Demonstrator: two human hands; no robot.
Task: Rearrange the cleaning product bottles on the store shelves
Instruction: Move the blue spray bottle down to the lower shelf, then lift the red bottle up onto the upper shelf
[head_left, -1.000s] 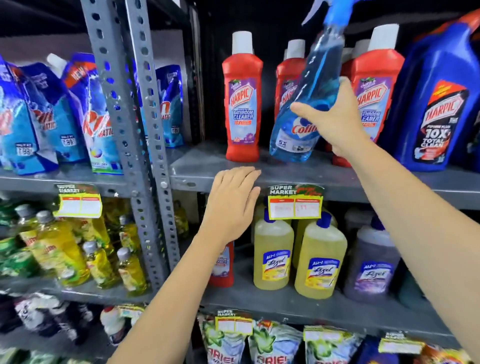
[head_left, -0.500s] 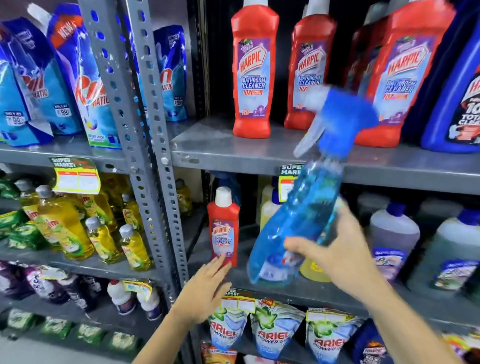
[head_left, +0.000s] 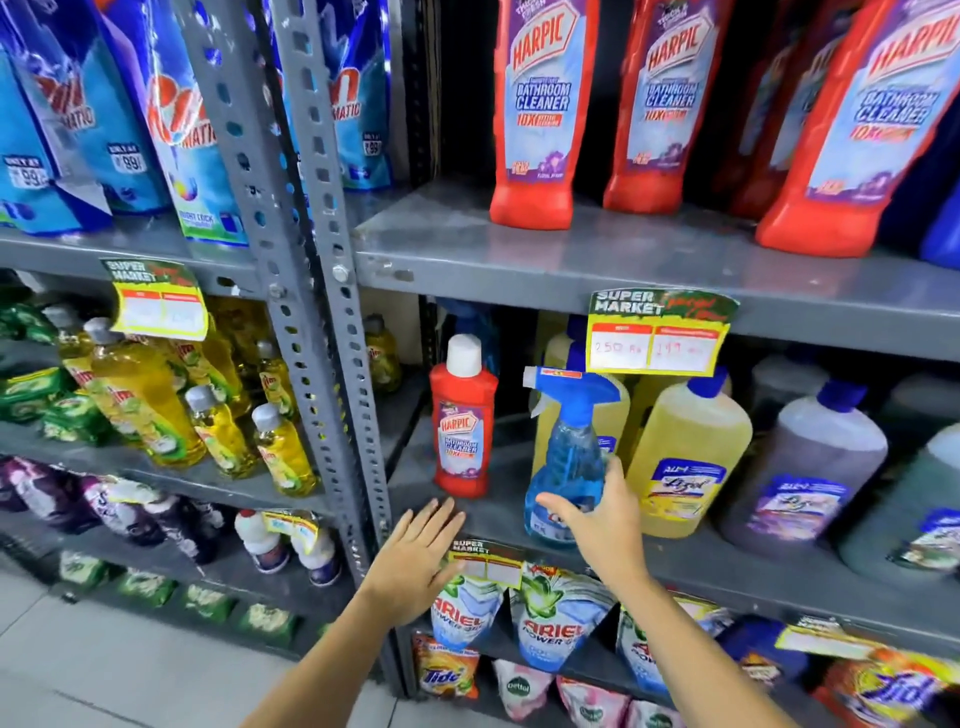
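A blue spray bottle (head_left: 569, 457) with a blue trigger head stands upright at the front of the middle shelf (head_left: 509, 514). My right hand (head_left: 597, 519) wraps around its lower body. A small red Harpic bottle (head_left: 464, 421) with a white cap stands just left of it on the same shelf. My left hand (head_left: 415, 561) hovers flat, fingers apart, below the small red bottle at the shelf's front edge and holds nothing. Large red Harpic bottles (head_left: 543, 109) line the upper shelf (head_left: 519, 249).
Yellow Lizol bottles (head_left: 685, 447) and grey ones (head_left: 800, 467) crowd the shelf right of the spray bottle. A grey perforated upright (head_left: 306, 260) divides the bays. Yellow dish-soap bottles (head_left: 150, 395) fill the left bay; Ariel pouches (head_left: 556, 618) hang below.
My right hand has carried the spray bottle down from the upper shelf and stood it on the middle shelf beside the small red bottle. My left hand dropped to the lower shelf edge.
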